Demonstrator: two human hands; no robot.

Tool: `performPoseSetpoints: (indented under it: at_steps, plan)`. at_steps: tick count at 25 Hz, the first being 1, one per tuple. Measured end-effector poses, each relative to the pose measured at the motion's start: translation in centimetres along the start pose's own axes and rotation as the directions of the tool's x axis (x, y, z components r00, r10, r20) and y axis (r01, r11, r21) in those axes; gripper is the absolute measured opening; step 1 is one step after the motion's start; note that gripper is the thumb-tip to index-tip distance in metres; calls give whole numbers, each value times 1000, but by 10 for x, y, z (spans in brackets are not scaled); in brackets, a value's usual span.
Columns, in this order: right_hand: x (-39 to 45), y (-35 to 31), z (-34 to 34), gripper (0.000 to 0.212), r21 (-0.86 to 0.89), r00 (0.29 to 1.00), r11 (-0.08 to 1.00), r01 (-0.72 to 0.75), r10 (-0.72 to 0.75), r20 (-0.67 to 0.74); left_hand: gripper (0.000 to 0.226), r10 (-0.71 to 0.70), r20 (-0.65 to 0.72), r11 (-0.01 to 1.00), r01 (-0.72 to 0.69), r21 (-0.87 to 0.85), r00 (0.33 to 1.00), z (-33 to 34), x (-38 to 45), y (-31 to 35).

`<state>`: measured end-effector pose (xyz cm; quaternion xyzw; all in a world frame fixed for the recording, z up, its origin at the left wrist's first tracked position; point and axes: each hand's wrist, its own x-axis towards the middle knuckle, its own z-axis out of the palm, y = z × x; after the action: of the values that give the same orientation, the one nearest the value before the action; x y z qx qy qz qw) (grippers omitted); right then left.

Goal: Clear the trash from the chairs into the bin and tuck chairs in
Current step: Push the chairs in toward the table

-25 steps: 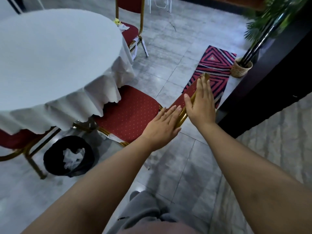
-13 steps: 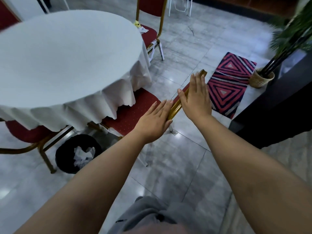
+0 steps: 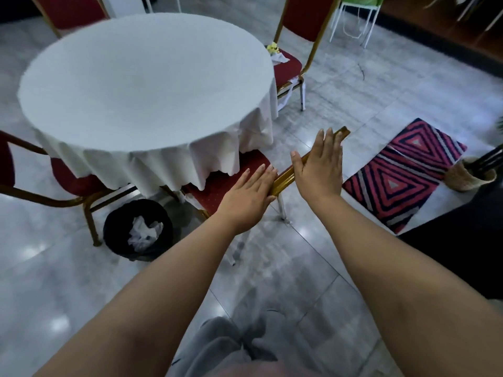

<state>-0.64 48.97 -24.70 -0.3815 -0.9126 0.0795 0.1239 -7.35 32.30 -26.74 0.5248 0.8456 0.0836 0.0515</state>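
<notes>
A red chair with a gold frame [image 3: 285, 175] stands in front of me, its seat [image 3: 231, 180] partly under the white tablecloth of the round table [image 3: 147, 85]. My left hand [image 3: 246, 197] presses flat on the left end of the chair's top rail with straight fingers. My right hand [image 3: 319, 167] presses flat on the rail's right part. A black bin [image 3: 114, 227] with crumpled white trash [image 3: 144, 235] stands on the floor to the left of this chair. Yellow and white trash [image 3: 276, 51] lies on the seat of the far chair [image 3: 304, 20].
Another red chair [image 3: 68, 183] sits tucked at the table's left, and one more [image 3: 68, 9] at the back. A red patterned rug [image 3: 402, 172], a woven plant basket [image 3: 465, 178] and a dark counter [image 3: 462, 240] lie to the right. A white stand [image 3: 353, 20] is behind.
Both hands have pushed the chair toward the table, so more of its seat is under the tablecloth. My view has risen and now takes in the whole table.
</notes>
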Motion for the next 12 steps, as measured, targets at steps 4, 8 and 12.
performPoseSetpoints:
  at_steps: [4, 8, 12]
  plan:
    - [14, 5, 1, 85, -21, 1000, 1000, 19, -19, 13, 60, -65, -5, 996, 65, 56, 998, -2, 11, 10]
    - [31, 11, 1, 86, -18, 998, 999, 38, -37, 43, 59, -135, -16, 987, 136, 80, 991, -1, 24, 22]
    - [33, 15, 4, 85, -19, 998, 999, 51, -50, 33, 59, -225, -11, 973, 225, 56, 974, 3, 23, 31]
